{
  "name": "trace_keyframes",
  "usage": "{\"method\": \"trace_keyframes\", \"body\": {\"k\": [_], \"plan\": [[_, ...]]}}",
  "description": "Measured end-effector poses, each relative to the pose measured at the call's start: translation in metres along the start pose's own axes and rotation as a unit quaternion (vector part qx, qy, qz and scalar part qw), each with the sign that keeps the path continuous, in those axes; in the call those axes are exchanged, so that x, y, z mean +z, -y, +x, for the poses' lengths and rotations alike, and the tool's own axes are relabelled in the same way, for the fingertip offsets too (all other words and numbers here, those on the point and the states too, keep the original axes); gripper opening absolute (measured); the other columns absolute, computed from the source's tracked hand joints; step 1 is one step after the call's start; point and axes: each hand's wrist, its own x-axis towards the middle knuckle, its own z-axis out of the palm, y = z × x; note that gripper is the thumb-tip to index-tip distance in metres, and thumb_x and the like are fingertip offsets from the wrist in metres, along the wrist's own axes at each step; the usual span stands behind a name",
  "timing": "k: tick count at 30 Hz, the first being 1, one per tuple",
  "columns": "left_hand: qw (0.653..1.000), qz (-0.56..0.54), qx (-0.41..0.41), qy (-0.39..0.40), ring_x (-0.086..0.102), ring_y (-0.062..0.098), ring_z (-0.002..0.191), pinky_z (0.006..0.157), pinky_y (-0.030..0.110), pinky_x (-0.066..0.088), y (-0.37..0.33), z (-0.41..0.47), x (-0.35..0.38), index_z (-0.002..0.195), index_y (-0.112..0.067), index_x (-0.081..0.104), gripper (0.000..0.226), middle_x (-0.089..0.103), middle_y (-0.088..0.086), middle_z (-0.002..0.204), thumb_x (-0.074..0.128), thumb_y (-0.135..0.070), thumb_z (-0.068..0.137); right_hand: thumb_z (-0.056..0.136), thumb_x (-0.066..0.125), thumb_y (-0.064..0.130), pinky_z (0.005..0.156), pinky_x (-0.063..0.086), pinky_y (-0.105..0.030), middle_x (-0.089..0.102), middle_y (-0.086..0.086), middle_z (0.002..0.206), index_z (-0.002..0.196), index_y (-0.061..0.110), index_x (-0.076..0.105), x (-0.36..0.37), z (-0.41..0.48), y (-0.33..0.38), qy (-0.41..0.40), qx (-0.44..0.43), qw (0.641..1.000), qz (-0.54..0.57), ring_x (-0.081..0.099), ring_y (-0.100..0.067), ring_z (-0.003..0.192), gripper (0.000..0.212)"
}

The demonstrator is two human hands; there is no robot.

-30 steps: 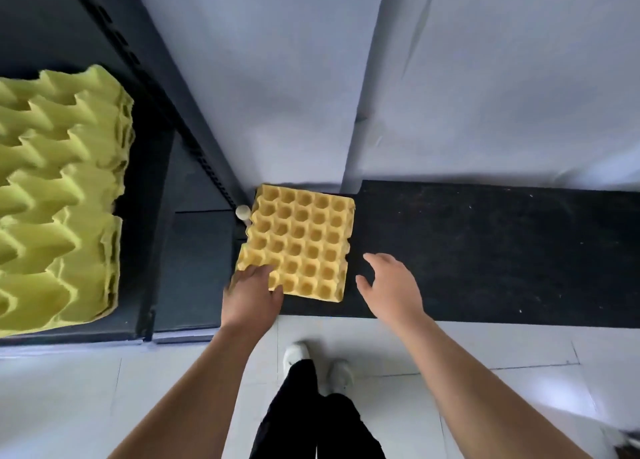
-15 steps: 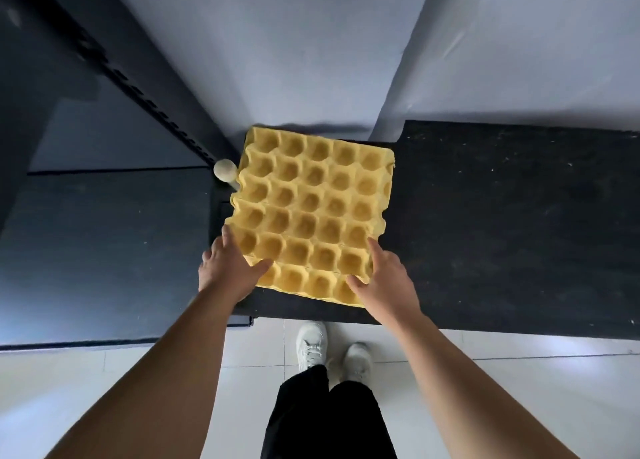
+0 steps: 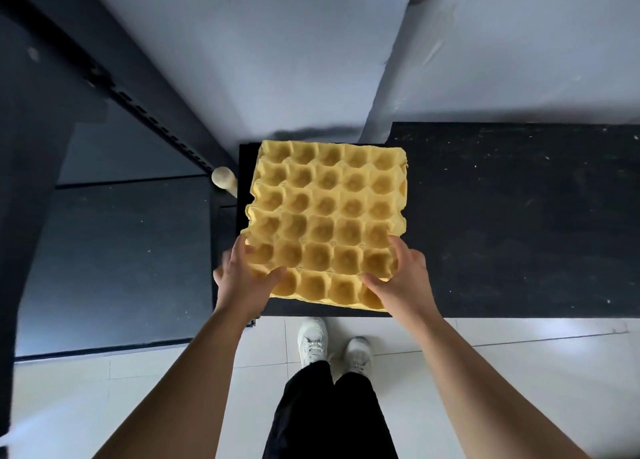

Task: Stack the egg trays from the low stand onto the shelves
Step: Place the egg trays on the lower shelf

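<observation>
Just one view: head cam, wide-angle, aimed fwd and steeply down. Close in, egg tray (image 3: 329,216) mid-frame, shoes (image 3: 313,341) near btm edge.

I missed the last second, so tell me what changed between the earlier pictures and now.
The right hand, open and apart from the egg tray a second ago, has come onto its near right corner and grips it. The left hand stays on the near left corner. The tray remains at the left end of the low stand.
</observation>
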Motion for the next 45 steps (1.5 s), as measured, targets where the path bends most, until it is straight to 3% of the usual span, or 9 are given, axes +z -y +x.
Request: {"method": "trace_keyframes", "body": {"k": [4,9,13,16,18,21,28,36,45], "plan": [[0.999,-0.004,0.038,-0.014,0.034,0.024,0.127,0.091,0.03,0.026,-0.009,-0.036,-0.003,0.145,-0.032,0.035,0.081,0.052,-0.015,0.129,0.076,-0.045,0.076,0.078,0.075,0.034,0.101,0.043,-0.042,0.034,0.001,0.129,0.136,0.042,0.035,-0.031,-0.025,0.009,-0.022,-0.009,0.999,0.03,0.039,-0.021,0.123,0.071],[0.997,-0.029,0.044,-0.06,0.028,0.026,0.126,0.1,0.052,0.044,-0.026,-0.089,-0.014,0.15,-0.035,0.028,0.085,0.025,-0.007,0.146,0.076,-0.032,0.079,0.077,0.076,0.036,0.098,0.044,-0.038,0.038,0.003,0.119,0.131,0.045,0.041,-0.07,-0.065,0.018,-0.043,-0.037,0.998,0.03,0.039,-0.017,0.118,0.065],[0.993,-0.058,0.064,-0.078,0.03,0.029,0.133,0.102,0.05,0.044,-0.043,-0.127,-0.029,0.15,-0.03,0.026,0.087,0.009,-0.006,0.151,0.076,-0.022,0.079,0.078,0.077,0.031,0.095,0.048,-0.038,0.035,0.006,0.118,0.133,0.044,0.04,-0.095,-0.103,0.026,-0.071,-0.06,0.994,0.053,0.044,-0.014,0.114,0.068],[0.991,-0.071,0.057,-0.096,0.045,0.026,0.118,0.092,0.039,0.045,-0.058,-0.165,-0.047,0.142,-0.027,0.031,0.078,-0.001,-0.002,0.156,0.075,-0.023,0.078,0.079,0.077,0.028,0.096,0.042,-0.027,0.036,0.006,0.119,0.135,0.042,0.041,-0.115,-0.137,0.036,-0.087,-0.089,0.99,0.069,0.044,-0.009,0.11,0.068],[0.988,-0.084,0.072,-0.109,0.05,0.024,0.107,0.083,0.035,0.042,-0.066,-0.193,-0.059,0.138,-0.027,0.035,0.073,0.022,0.002,0.151,0.075,-0.023,0.078,0.079,0.076,0.026,0.096,0.036,-0.022,0.037,0.005,0.119,0.136,0.039,0.04,-0.129,-0.161,0.042,-0.094,-0.115,0.987,0.068,0.044,-0.009,0.111,0.069],[0.976,-0.111,0.126,-0.141,0.05,0.024,0.115,0.091,0.044,0.046,-0.07,-0.234,-0.074,0.129,-0.025,0.045,0.062,0.052,-0.006,0.118,0.075,-0.022,0.074,0.08,0.075,0.028,0.096,0.033,-0.021,0.037,0.003,0.121,0.139,0.037,0.038,-0.148,-0.198,0.049,-0.096,-0.145,0.983,0.055,0.043,-0.01,0.112,0.07],[0.954,-0.143,0.156,-0.211,0.041,0.021,0.13,0.109,0.047,0.037,-0.059,-0.329,-0.113,0.147,-0.03,0.031,0.09,0.045,-0.001,0.141,0.082,-0.032,0.073,0.082,0.073,0.034,0.094,0.032,-0.021,0.035,0.007,0.126,0.142,0.04,0.034,-0.167,-0.278,0.068,-0.094,-0.198,0.973,0.067,0.04,-0.005,0.111,0.071],[0.931,-0.175,0.154,-0.282,0.048,0.022,0.126,0.104,0.049,0.043,-0.025,-0.391,-0.186,0.146,-0.023,0.035,0.096,0.052,0.0,0.135,0.083,-0.045,0.067,0.082,0.071,0.038,0.099,0.036,-0.028,0.034,0.002,0.133,0.144,0.04,0.031,-0.145,-0.342,0.12,-0.071,-0.256,0.961,0.077,0.039,-0.012,0.121,0.074],[0.907,-0.246,0.213,-0.269,0.044,0.007,0.117,0.096,0.024,0.036,0.004,-0.412,-0.258,0.147,-0.019,0.036,0.085,0.048,-0.007,0.131,0.08,-0.038,0.078,0.081,0.067,0.039,0.101,0.034,-0.034,0.03,0.007,0.12,0.141,0.041,0.034,-0.129,-0.4,0.209,-0.15,-0.31,0.937,0.048,0.036,-0.02,0.127,0.069]]}}
